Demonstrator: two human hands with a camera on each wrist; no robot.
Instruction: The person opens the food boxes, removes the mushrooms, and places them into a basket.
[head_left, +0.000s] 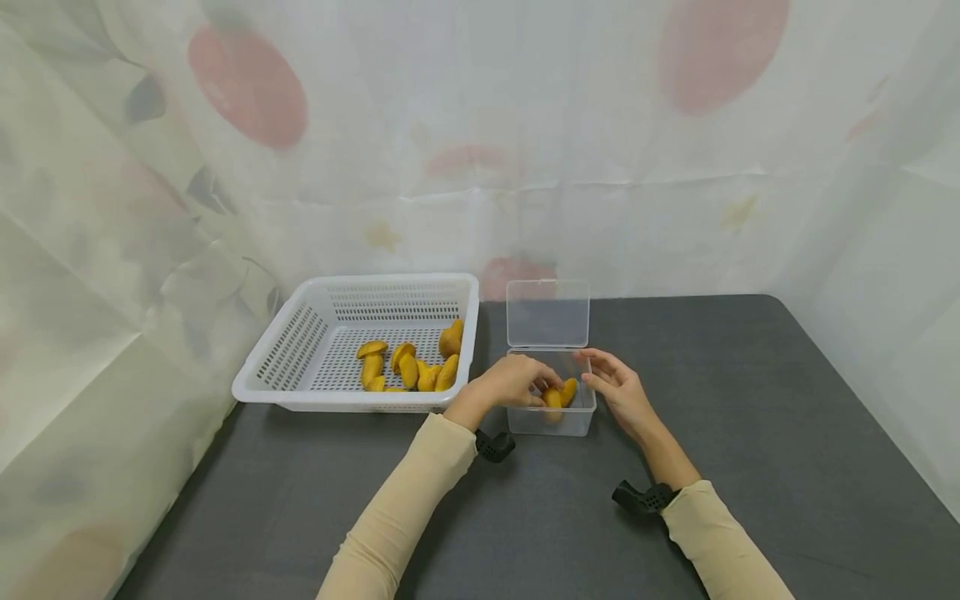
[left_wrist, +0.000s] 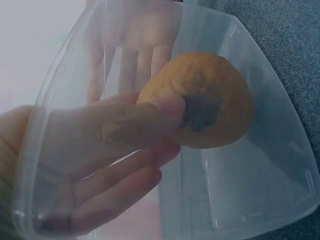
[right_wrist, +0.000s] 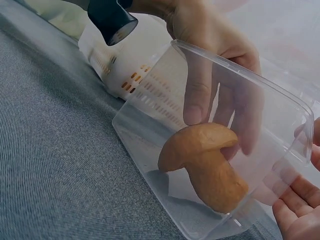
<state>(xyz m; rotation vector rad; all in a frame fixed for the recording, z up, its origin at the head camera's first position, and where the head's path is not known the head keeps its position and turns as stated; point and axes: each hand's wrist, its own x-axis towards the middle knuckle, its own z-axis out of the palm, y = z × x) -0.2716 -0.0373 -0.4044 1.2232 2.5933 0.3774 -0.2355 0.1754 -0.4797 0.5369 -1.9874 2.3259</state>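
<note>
My left hand [head_left: 517, 382] reaches into a small clear plastic box [head_left: 551, 422] and pinches a yellow-brown mushroom [right_wrist: 205, 162] with a thick stem and rounded cap. In the left wrist view, the thumb lies against the mushroom [left_wrist: 215, 100], which has a dark patch. My right hand [head_left: 621, 396] rests at the box's right side, near the back corner, with fingers loosely extended. Its fingers also show beside the clear wall in the right wrist view. The box's hinged lid [head_left: 548, 313] stands raised at the back.
Left of the box stands a white perforated basket [head_left: 300, 399] with several yellow mushrooms [head_left: 372, 362] inside. Both are on a dark grey tabletop [head_left: 712, 400]. A pale printed curtain [head_left: 570, 150] hangs behind the table and along its sides.
</note>
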